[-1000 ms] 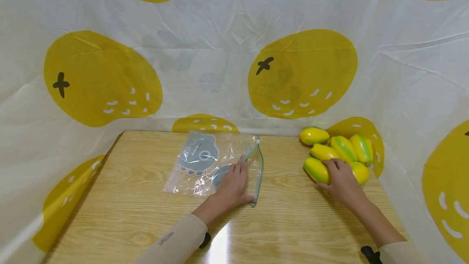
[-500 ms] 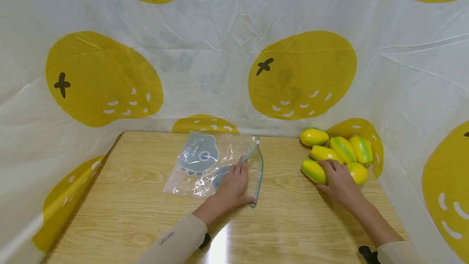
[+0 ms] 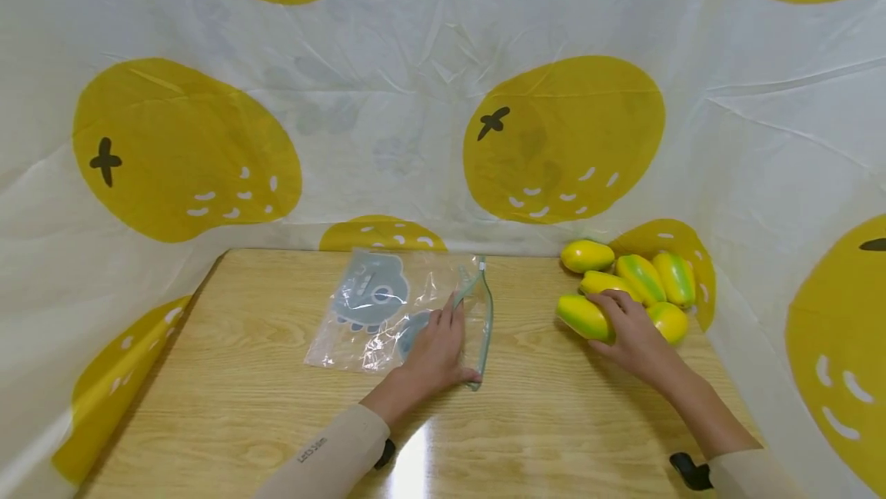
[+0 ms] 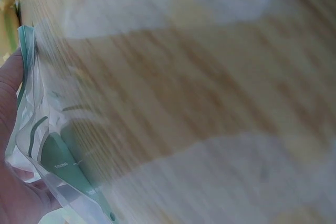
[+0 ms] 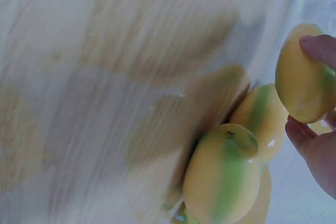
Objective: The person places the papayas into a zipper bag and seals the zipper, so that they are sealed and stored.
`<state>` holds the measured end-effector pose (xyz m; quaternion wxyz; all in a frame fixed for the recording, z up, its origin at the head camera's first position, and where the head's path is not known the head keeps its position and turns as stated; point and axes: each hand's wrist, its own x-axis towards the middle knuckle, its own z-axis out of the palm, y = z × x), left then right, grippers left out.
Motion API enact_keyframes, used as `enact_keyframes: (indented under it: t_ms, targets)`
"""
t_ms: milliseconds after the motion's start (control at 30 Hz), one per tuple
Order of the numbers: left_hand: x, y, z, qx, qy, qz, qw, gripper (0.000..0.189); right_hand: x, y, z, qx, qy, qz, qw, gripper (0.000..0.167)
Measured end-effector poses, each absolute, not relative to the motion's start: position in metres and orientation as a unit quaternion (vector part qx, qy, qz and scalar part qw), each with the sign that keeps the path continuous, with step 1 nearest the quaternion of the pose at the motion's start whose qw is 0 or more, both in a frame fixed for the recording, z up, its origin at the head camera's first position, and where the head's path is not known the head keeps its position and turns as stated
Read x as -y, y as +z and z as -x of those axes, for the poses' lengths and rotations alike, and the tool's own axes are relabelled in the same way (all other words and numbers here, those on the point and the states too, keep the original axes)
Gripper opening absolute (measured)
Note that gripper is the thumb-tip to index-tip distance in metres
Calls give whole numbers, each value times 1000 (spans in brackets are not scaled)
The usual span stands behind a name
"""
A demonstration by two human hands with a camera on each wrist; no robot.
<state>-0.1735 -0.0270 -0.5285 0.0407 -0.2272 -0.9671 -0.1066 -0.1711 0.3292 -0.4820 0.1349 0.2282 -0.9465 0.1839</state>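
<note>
A clear zip bag (image 3: 374,337) with blue-green cartoon prints and a green zip edge lies on the wooden table, its mouth facing right and gaping. My left hand (image 3: 436,349) holds the bag at this mouth, the thumb by the near corner and the fingers at the upper green strip. The left wrist view shows the hand (image 4: 13,129) beside the creased plastic. My right hand (image 3: 633,337) grips a yellow-green papaya (image 3: 581,318), thumb and fingers on opposite sides. In the right wrist view this papaya (image 5: 302,77) shows at the right edge.
Several more papayas cluster at the table's back right corner, among them a yellow one (image 3: 587,256) and a green-striped one (image 3: 640,280). White cloth (image 3: 388,153) with yellow fruit prints encloses the table (image 3: 263,407) at the back and both sides.
My right hand has shifted slightly left with the papaya, drawing it away from the cluster. The left hand and the bag stay in place; the head view has turned a little.
</note>
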Motion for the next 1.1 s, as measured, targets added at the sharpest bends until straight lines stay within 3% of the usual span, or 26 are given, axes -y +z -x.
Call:
enact_keyframes:
  t_ms: [400,633,900,1100]
  targets:
    - [25,-527,172,967,-103,228,39,144,-304,-473,179,935,248,-243,71,74]
    - [27,-526,173,967,-101,229,45,144,-281,-476,194,923,253,-281,71,76]
    - [26,-528,173,967,-103,230,41,142,-258,-479,205,920,270,-285,4,73]
    - [27,-527,174,968,-104,225,38,142,-243,-482,216,914,283,-290,-16,74]
